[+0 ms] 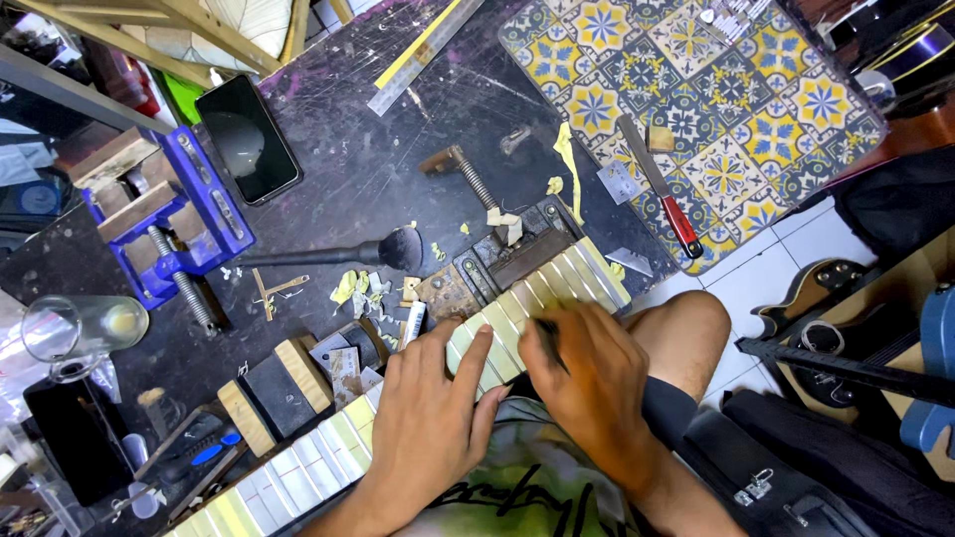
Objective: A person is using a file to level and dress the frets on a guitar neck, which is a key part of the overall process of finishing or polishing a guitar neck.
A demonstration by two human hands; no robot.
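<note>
Across the near edge of the dark surface (398, 149) lies a long guitar neck (477, 348) with taped frets, running from lower left up to a metal clamp (512, 261). The left hand (428, 418) presses flat on it, fingers spread and holding nothing. The right hand (587, 373) has its fingers curled around a thin dark tool (549, 343) touching the neck; a brush (328, 254) and blue vise (179, 224) sit behind.

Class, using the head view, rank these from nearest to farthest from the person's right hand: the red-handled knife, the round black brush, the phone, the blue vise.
From the right hand:
1. Brush, up-left on the bench.
2. Knife, above on the patterned tiles; nearly level with the brush, hard to separate.
3. Phone, far upper left.
4. Vise, farthest left.
</note>
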